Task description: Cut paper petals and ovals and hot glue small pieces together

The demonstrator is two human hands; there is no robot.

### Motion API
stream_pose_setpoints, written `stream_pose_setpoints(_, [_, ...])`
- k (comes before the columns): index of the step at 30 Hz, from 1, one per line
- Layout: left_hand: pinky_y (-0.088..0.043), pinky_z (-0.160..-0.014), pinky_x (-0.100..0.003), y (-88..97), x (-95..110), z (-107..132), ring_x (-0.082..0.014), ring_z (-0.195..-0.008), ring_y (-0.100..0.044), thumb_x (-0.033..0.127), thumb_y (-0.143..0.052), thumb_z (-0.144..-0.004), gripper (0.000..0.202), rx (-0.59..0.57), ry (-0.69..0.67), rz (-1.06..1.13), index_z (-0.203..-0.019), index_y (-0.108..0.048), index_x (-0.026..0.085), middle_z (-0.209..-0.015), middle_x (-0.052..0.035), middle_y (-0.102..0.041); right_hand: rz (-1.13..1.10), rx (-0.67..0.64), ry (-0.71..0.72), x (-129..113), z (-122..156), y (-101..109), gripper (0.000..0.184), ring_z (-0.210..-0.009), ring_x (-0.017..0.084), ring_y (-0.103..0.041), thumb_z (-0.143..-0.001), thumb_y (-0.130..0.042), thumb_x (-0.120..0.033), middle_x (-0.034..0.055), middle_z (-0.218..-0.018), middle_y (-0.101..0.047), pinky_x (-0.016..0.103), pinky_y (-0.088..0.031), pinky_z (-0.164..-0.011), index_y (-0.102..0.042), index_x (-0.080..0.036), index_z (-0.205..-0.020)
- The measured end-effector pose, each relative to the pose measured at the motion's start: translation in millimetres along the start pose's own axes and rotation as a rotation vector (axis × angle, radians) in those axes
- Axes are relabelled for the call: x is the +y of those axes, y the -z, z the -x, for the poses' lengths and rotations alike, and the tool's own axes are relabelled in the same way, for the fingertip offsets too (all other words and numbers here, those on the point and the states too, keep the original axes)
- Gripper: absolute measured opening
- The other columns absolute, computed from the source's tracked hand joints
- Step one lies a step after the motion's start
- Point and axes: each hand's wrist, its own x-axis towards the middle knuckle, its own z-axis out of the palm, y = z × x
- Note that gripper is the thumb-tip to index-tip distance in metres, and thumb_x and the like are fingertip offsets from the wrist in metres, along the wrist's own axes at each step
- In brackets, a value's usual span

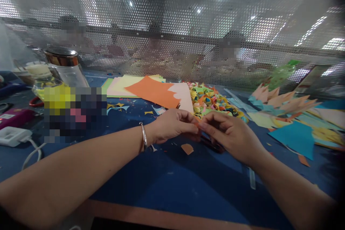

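My left hand (172, 126) and my right hand (230, 131) meet over the blue table, fingertips pinched together. Between them shows a bit of orange paper (198, 119), mostly covered by the fingers. Under my right hand lies a dark object (215, 146), partly hidden and too unclear to name. A small brown-orange paper scrap (187, 148) rests on the table just in front of my hands. Behind them are an orange paper sheet (152, 91) with a cut edge and a pale pink sheet (185, 95). To their right spreads a heap of small folded colored paper pieces (208, 99).
Stacked colored sheets (115, 87) lie behind on the left. A jar with a shiny lid (63, 61), a yellow-liquid bottle (40, 75) and a white charger (13, 136) stand left. Pointed folded paper (280, 100) and blue paper (293, 136) lie right. A perforated metal screen (172, 50) closes the back.
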Motion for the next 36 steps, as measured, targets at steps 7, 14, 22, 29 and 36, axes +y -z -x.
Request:
stream_pose_setpoints(7, [-0.057,-0.070,-0.025,8.7,-3.8,-1.7,-0.0101,-0.064,-0.069,0.026,-0.086,-0.068,0.027,-0.079,-0.075,-0.126,-0.077,-0.066,0.010,-0.071,-0.0021,-0.071,-0.017,-0.011,-0.003,-2.4,0.2,1.0,0.037,-0.038,0.009,-0.044,-0.089,-0.061,-0.056,-0.0052,-0.050,-0.050,0.022,-0.037,-0.036,-0.058,-0.022,-0.075])
stream_pose_setpoints(14, [-0.058,-0.073,-0.027,13.3,-1.5,-0.9,-0.0116,-0.069,-0.071,0.036,-0.084,-0.072,0.033,-0.183,-0.084,-0.181,-0.080,-0.064,0.012,-0.076,-0.0028,-0.072,-0.109,-0.047,-0.085,1.7,0.5,0.8,0.042,-0.039,0.009,-0.045,-0.089,-0.061,-0.060,-0.0036,-0.049,-0.052,0.021,-0.036,-0.038,-0.058,-0.020,-0.075])
stream_pose_setpoints(22, [-0.057,-0.072,-0.026,13.6,0.7,-1.0,-0.0102,-0.065,-0.071,0.033,-0.082,-0.076,0.029,-0.199,-0.043,-0.158,-0.081,-0.063,0.012,-0.074,-0.0024,-0.072,-0.085,-0.023,-0.119,6.7,1.0,2.4,0.040,-0.038,0.010,-0.046,-0.087,-0.065,-0.059,-0.0038,-0.047,-0.054,0.022,-0.036,-0.037,-0.061,-0.021,-0.076])
stream_pose_setpoints(29, [-0.055,-0.066,-0.023,13.1,5.6,0.1,-0.0094,-0.061,-0.069,0.036,-0.080,-0.078,0.030,-0.198,-0.009,-0.191,-0.077,-0.061,0.013,-0.069,-0.0025,-0.071,-0.052,-0.018,-0.080,4.0,0.2,1.8,0.041,-0.037,0.010,-0.046,-0.089,-0.062,-0.060,-0.0047,-0.047,-0.053,0.022,-0.038,-0.038,-0.058,-0.021,-0.075])
stream_pose_setpoints(36, [-0.045,-0.059,-0.021,20.1,5.4,1.9,-0.0108,-0.066,-0.064,0.038,-0.077,-0.079,0.024,-0.139,-0.155,-0.751,-0.082,-0.068,0.016,-0.075,-0.0031,-0.071,0.079,0.144,0.013,9.6,-3.3,4.7,0.044,-0.043,0.011,-0.048,-0.093,-0.054,-0.060,-0.0039,-0.048,-0.052,0.024,-0.041,-0.047,-0.053,-0.022,-0.071])
